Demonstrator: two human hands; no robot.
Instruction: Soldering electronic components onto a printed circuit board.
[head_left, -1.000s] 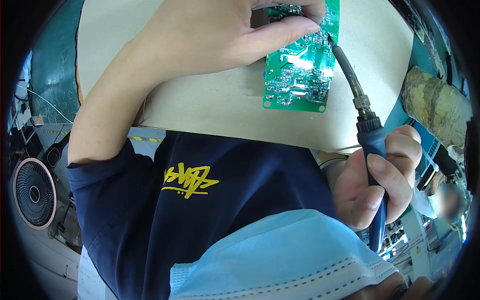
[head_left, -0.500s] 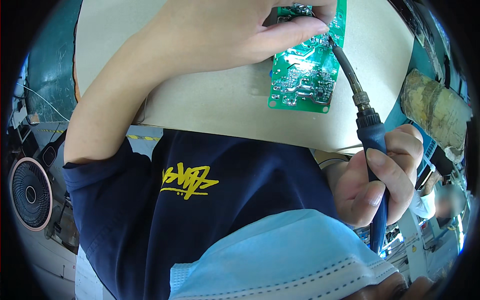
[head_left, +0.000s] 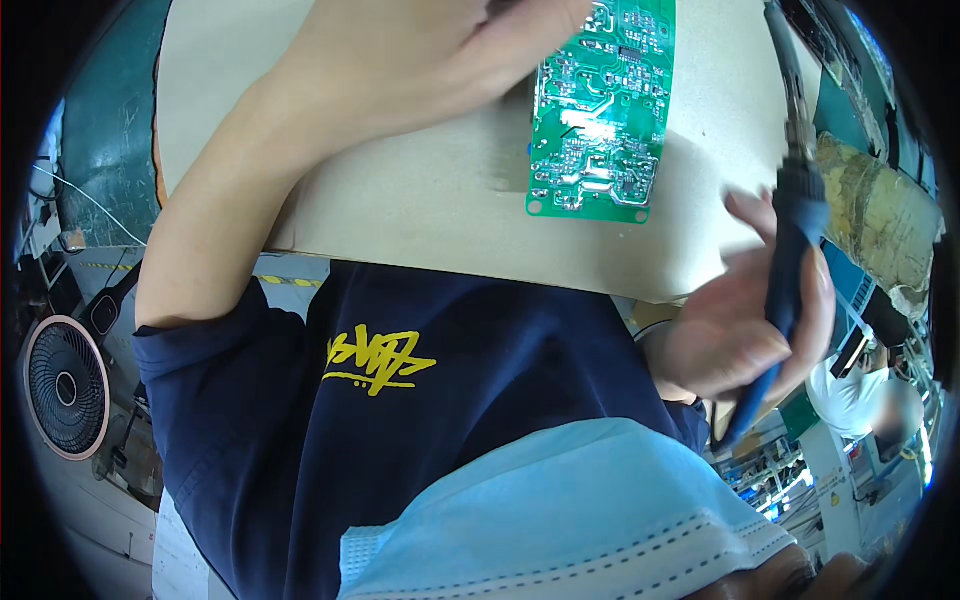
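A pale blue face mask (head_left: pixel 560 510) fills the lower edge, above it a navy T-shirt (head_left: pixel 480 340) with yellow lettering. The right hand (head_left: pixel 725 350), slightly blurred, grips the dark blue handle of a soldering iron (head_left: pixel 797 245); the iron's metal end points to the top edge, to the right of the board and apart from it. The left hand (head_left: pixel 430 50) reaches over the upper left part of a green printed circuit board (head_left: pixel 600 135); its fingers run out of view, so whether they close on anything I cannot tell. The board lies solder side up on a beige work surface (head_left: pixel 400 205). Beyond, a mottled yellow-brown roll (head_left: pixel 870 220) sits at the right, a round fan (head_left: pixel 68 388) at the left, and a co-worker in white (head_left: pixel 845 395) at the far right.
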